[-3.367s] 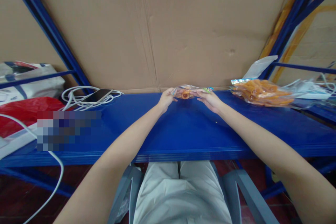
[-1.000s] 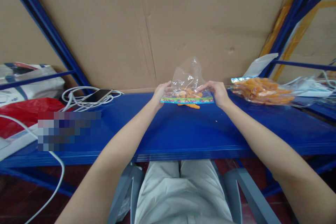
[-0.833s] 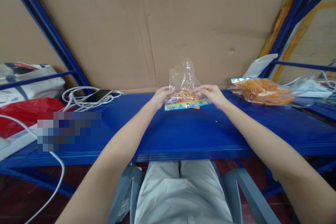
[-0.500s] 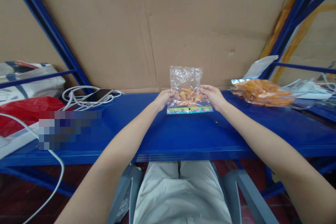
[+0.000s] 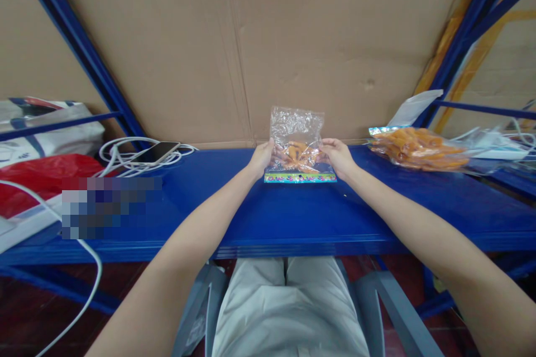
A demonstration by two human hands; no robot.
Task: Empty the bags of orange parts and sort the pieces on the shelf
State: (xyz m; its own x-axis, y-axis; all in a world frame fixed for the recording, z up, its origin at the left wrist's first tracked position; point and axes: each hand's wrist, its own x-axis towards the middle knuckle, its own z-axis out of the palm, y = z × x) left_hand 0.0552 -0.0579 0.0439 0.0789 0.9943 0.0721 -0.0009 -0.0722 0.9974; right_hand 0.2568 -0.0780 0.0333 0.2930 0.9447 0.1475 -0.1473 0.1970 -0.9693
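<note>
Between my two hands is a clear plastic bag (image 5: 298, 125) with a colourful printed strip along its near edge. Several small orange pieces (image 5: 296, 150) lie inside it; what they are I cannot make out. My left hand (image 5: 262, 159) grips the bag's left side, and my right hand (image 5: 338, 158) grips its right side. Fingers of both hands are partly hidden behind the film. The bag is over the far half of the blue table (image 5: 293, 217), its plain end towards the cardboard.
At the right lies a larger pile of bagged orange pieces (image 5: 412, 148), beside clear plastic and white items. A phone (image 5: 159, 153) rests among coiled white cables (image 5: 113, 150) at the left, near a red bag (image 5: 58, 170). Cardboard (image 5: 293, 50) closes off the back between blue posts.
The bag has shifted very slightly left and towards me, held in both hands. My left hand's fingers have moved a little along its side. Everything else stays put.
</note>
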